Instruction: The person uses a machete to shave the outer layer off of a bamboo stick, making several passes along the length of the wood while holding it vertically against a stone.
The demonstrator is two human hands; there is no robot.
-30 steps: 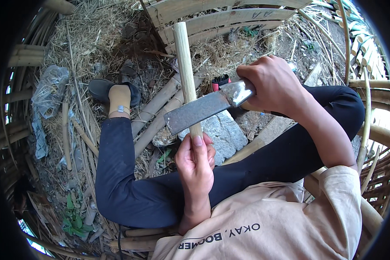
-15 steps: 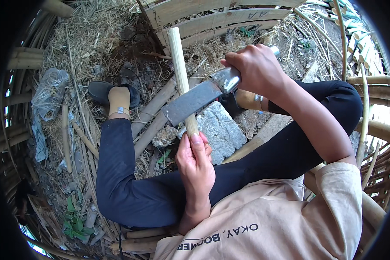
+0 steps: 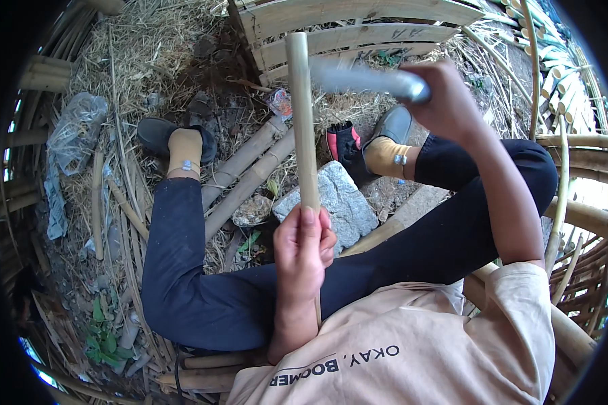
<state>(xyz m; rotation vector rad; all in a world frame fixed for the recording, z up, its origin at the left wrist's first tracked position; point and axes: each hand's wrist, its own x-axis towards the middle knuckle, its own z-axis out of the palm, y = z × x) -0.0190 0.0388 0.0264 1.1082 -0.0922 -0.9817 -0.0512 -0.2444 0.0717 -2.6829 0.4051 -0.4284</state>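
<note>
My left hand (image 3: pixel 302 253) is closed around a pale bamboo stick (image 3: pixel 302 121), thumb along its front. The stick stands nearly upright in view, with its thin lower end showing below my wrist. In my closed right hand (image 3: pixel 446 101) is the handle of a chopping knife (image 3: pixel 358 79). Its blade is smeared by motion and points left, towards the upper part of the stick. Whether the blade touches the stick I cannot tell. Behind my left hand lies a rough grey stone (image 3: pixel 341 209).
A wooden slatted crate (image 3: pixel 358 37) stands at the far side. Bamboo poles (image 3: pixel 250 175) lie on the straw-covered ground between my feet. A black-and-red item (image 3: pixel 344 145) lies by my right shoe. Crumpled clear plastic (image 3: pixel 78 131) is at the left, cut bamboo (image 3: pixel 564 84) far right.
The knife has gone from crossing the stick low down to beside its upper part, as my right hand shifted slightly right. The stick has tipped more upright, its top moving right.
</note>
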